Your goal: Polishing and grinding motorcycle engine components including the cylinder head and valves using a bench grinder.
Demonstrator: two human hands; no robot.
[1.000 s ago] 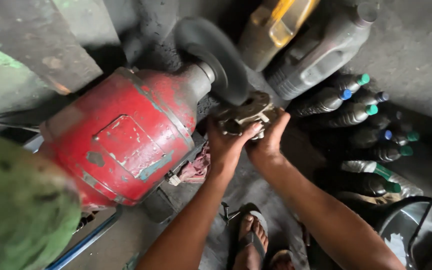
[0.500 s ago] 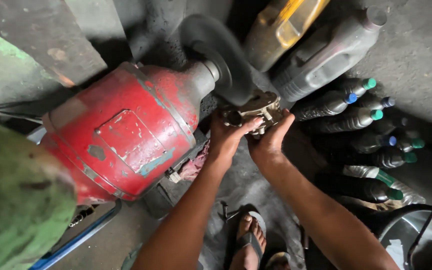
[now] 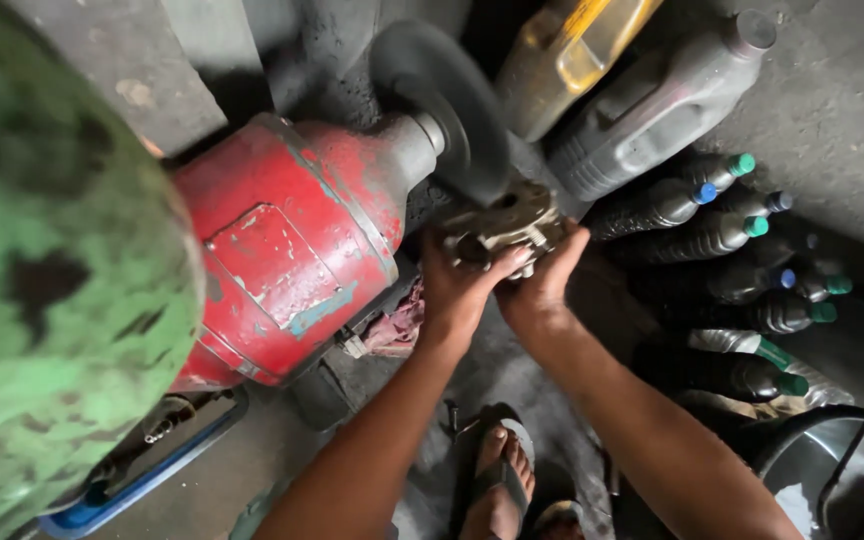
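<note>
- Metal part (image 3: 505,225), grimy and flanged, sits clamped between the fingers (image 3: 512,262) of both hands, pressed against the lower edge of the grinding wheel (image 3: 447,105).
- Left hand (image 3: 460,290) grips its near side; right hand (image 3: 542,290) wraps its right side.
- Red motor housing (image 3: 287,250) carries the wheel.
- Dark bottles (image 3: 712,235) lie to the right, on the floor.

Grimy concrete floor (image 3: 832,110), dim light. Dark plastic bottles (image 3: 722,235) with green and blue caps lie in rows right; grey jerrycan (image 3: 652,120) and yellow jerrycan (image 3: 567,55) lean behind them.
</note>
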